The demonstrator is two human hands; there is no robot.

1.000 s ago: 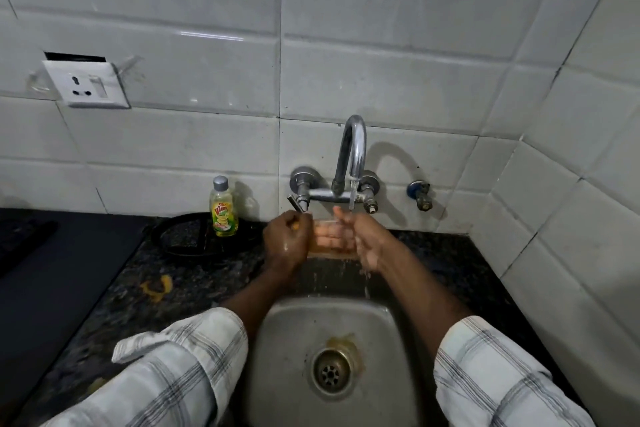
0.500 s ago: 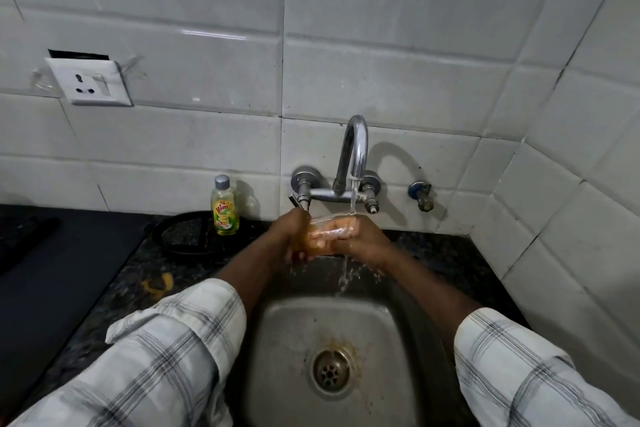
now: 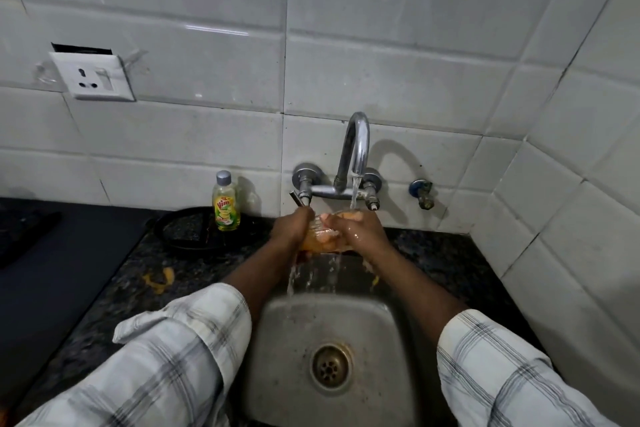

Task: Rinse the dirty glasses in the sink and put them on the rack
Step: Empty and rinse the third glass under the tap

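The person holds a glass (image 3: 323, 236) between both hands, under the running stream of the tap (image 3: 355, 152), above the back edge of the sink (image 3: 277, 357). The left hand (image 3: 289, 229) wraps around the left end of the glass with the fingers closed on it, and the right hand (image 3: 360, 230) closes on the right end, with its fingers (image 3: 341, 217) curled over the top. The glass looks orange-brown between the hands, so it probably is not clean yet. Water falls from the hands into the basin, toward the drain (image 3: 330, 366).

The main danger is a slip. The glass and both hands are wet, and the glass lies almost on its side, so a looser hold could let it fall on the steel basin or hit the rim at the worktop (image 3: 114, 291) and break. The tap valves stand just behind the hands; if the glass lifts or turns too far back, it can knock against the metal and chip. The stream strikes the glass near the right hand, so water may splash over the back edge onto the worktop, toward the soap bottle (image 3: 227, 204) and the dark pan (image 3: 194, 230) at the back by the wall. No rack is in view, so carrying the wet glass there needs a firm hold, and the sleeves (image 3: 180, 350) can get wet too.
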